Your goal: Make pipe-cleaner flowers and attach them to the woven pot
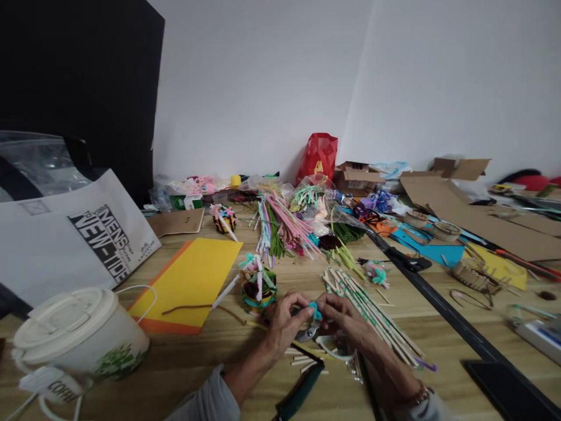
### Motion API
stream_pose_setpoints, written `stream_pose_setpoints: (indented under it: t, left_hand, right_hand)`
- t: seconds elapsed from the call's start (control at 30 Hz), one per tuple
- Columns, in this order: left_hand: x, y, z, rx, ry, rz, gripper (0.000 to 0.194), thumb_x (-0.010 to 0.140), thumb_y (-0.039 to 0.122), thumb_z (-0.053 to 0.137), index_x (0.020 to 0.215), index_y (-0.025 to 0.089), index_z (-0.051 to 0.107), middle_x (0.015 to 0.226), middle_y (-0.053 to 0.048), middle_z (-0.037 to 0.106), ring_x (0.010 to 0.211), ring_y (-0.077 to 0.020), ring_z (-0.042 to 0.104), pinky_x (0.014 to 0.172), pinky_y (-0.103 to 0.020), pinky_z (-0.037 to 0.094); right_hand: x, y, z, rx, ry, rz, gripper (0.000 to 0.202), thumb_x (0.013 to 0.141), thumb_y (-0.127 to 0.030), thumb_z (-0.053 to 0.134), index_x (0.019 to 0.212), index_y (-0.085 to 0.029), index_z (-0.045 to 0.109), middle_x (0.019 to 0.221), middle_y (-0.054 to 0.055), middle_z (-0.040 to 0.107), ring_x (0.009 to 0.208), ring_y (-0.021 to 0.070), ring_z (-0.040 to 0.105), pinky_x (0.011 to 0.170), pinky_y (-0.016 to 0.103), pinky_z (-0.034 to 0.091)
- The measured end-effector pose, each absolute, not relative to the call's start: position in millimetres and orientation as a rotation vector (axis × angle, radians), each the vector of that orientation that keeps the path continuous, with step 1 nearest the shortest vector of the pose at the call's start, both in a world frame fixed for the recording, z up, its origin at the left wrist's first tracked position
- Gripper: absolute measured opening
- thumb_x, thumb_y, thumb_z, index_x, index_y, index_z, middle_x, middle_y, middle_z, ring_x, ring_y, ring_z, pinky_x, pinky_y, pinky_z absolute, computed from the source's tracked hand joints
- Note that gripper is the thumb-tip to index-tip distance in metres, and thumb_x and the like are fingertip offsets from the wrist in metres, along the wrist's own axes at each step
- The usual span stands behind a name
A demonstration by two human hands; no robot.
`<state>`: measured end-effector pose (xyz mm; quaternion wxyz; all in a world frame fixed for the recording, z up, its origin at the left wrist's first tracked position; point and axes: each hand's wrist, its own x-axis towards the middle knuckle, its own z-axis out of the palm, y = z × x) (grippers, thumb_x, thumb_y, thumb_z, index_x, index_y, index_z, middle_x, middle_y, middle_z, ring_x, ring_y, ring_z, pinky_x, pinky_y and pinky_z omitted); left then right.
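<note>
My left hand [286,320] and my right hand [344,316] meet at the middle of the table, fingers pinched. Between their fingertips is a small curled piece of turquoise pipe cleaner [314,310], and both hands grip it. Beneath them lie scissors, partly hidden, with metal blades [308,333] and a pale handle [335,349]. A tool with a dark green handle [298,393] lies nearer to me, beside short cut sticks [300,361]. Just beyond my left hand stands a small woven basket [259,292] topped with pastel pipe cleaner shapes.
Wooden sticks in printed paper wrapping [372,313] lie right of my hands. Behind are bundled pink pipe cleaners [293,225]. At left are yellow sheets [193,280], a lidded white bucket [83,333] and a paper bag [74,234]. A black phone-like slab [504,386] lies front right.
</note>
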<state>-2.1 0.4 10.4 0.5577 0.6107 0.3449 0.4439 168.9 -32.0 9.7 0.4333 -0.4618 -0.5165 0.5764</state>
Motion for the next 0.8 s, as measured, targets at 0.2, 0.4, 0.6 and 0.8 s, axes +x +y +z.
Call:
stream_pose_setpoints:
  t: [0.2, 0.4, 0.6, 0.8]
  left_hand:
    - [0, -1, 14, 1.371, 0.761, 1.05, 0.015, 0.067, 0.03, 0.072, 0.066, 0.017, 0.065, 0.076, -0.004, 0.062, 0.078, -0.0193, 0.056, 0.071, -0.026, 0.042]
    - [1, 0, 9, 1.351, 0.799, 1.062, 0.015, 0.065, 0.029, 0.074, 0.064, 0.017, 0.065, 0.067, -0.002, 0.059, 0.068, -0.0161, 0.052, 0.066, -0.024, 0.039]
    - [0, 1, 3, 1.295, 0.854, 1.036, 0.016, 0.065, 0.028, 0.074, 0.062, 0.016, 0.064, 0.059, 0.001, 0.057, 0.059, -0.0131, 0.05, 0.058, -0.023, 0.037]
    - [2, 2, 3, 1.082, 0.783, 1.011, 0.023, 0.063, 0.033, 0.077, 0.064, 0.015, 0.063, 0.06, -0.001, 0.061, 0.059, -0.0135, 0.054, 0.061, -0.024, 0.041]
  right_hand:
    - [167, -30, 7, -1.171, -1.364, 1.374, 0.047, 0.078, -0.064, 0.059, 0.075, -0.018, 0.056, 0.058, -0.004, 0.052, 0.049, 0.0094, 0.047, 0.046, 0.02, 0.034]
    - [164, -31, 2, -1.225, -1.403, 1.314, 0.043, 0.081, -0.062, 0.055, 0.075, -0.019, 0.056, 0.057, -0.005, 0.048, 0.048, 0.0097, 0.04, 0.045, 0.021, 0.029]
    - [158, -40, 17, -1.358, -1.652, 1.002, 0.039, 0.09, -0.052, 0.046, 0.075, -0.019, 0.057, 0.06, -0.003, 0.05, 0.054, 0.0118, 0.041, 0.053, 0.025, 0.033]
    - [162, -33, 9, -1.289, -1.454, 1.231, 0.047, 0.084, -0.064, 0.049, 0.074, -0.019, 0.058, 0.059, -0.002, 0.055, 0.052, 0.0123, 0.049, 0.048, 0.024, 0.036]
